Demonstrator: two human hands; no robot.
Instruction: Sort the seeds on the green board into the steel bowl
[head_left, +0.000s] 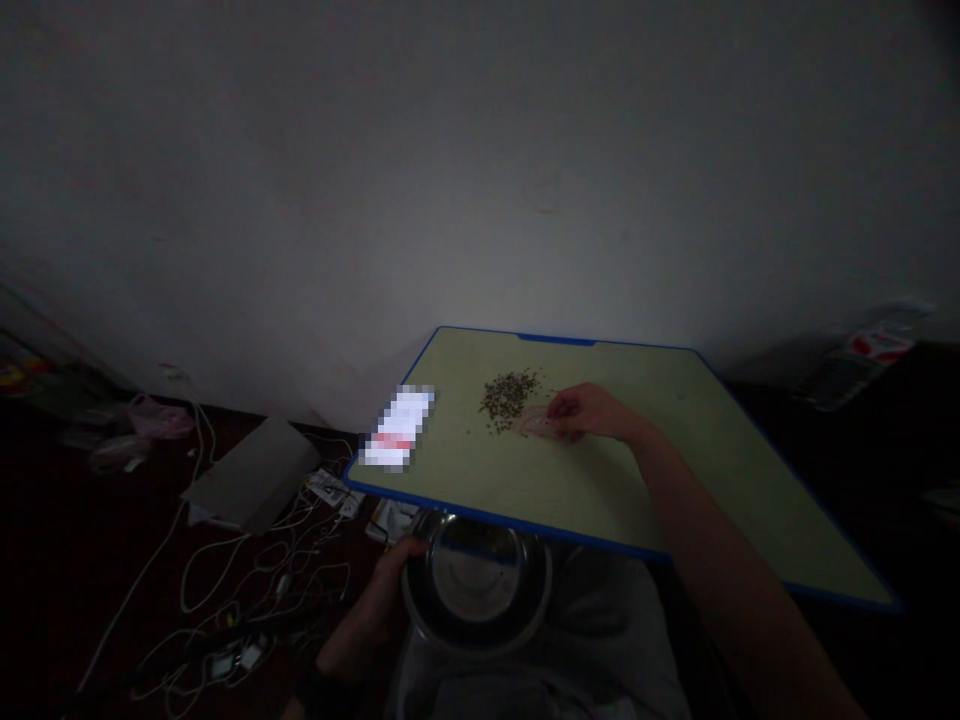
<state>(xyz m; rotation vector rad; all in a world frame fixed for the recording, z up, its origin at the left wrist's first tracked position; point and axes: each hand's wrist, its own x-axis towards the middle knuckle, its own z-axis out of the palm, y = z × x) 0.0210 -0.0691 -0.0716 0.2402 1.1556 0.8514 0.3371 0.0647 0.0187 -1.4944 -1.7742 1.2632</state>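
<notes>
A scattered pile of small dark grains or seeds (507,396) lies on a pale green board table with a blue rim (600,480). At the pile's right edge, my right hand (581,412) is closed on a clear, thin piece of plastic (535,422) that touches the tabletop; its exact kind is hard to make out. Below the table's near edge, my left hand (397,575) grips the left rim of a shiny metal bowl (477,570). The bowl rests at my lap, partly under the table edge.
A lit, blurred-out phone (397,430) lies at the table's left edge. On the floor to the left are a grey box (255,475), tangled white cables (277,570) and a pink plastic bag (160,416). A bottle (862,355) stands off to the right. A wall rises behind.
</notes>
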